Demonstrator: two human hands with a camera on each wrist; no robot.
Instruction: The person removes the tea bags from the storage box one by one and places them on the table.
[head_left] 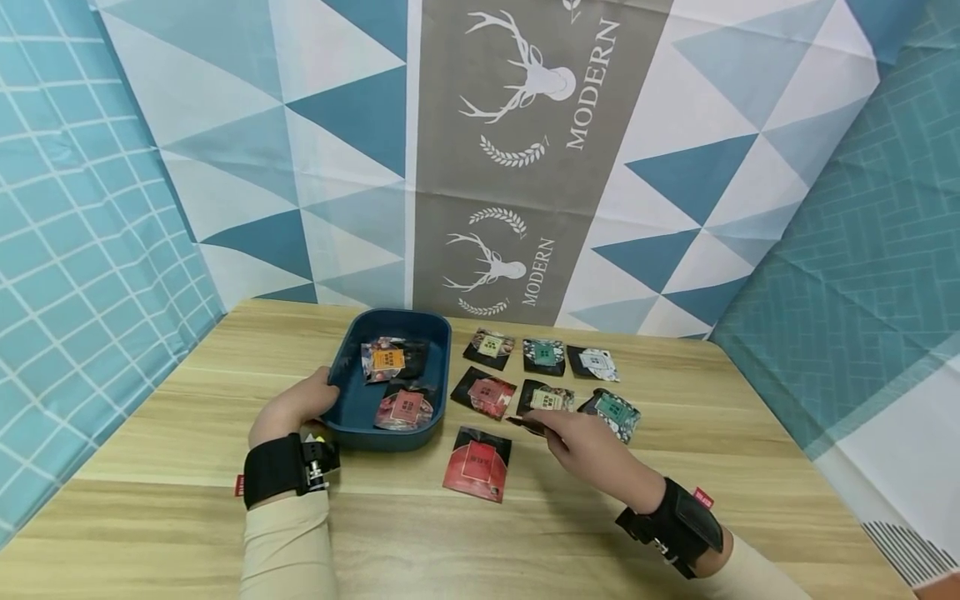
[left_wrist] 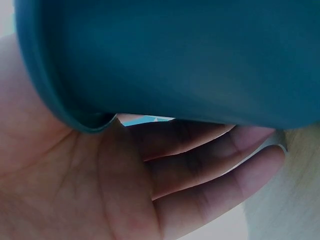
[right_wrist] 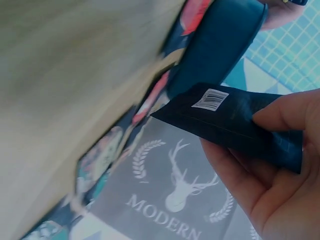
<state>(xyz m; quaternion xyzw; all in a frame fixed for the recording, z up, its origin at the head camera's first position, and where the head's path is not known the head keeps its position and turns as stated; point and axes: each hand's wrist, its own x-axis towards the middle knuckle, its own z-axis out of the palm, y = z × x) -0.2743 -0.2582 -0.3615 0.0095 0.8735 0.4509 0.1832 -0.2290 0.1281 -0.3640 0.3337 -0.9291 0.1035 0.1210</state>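
A person's left grip (head_left: 296, 406) clasps a blue box (head_left: 397, 441), apparently to steady it; the right grip (head_left: 587, 439) pinches a dark packet (right_wrist: 227, 120) above the desk (head_left: 450, 550), near loose packets (head_left: 483, 392) spread face-up, seemingly for visibility.

Dark blue tub (head_left: 386, 441), black packet (right_wrist: 200, 111)

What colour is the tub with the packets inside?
The tub is dark blue; the head view shows it best.
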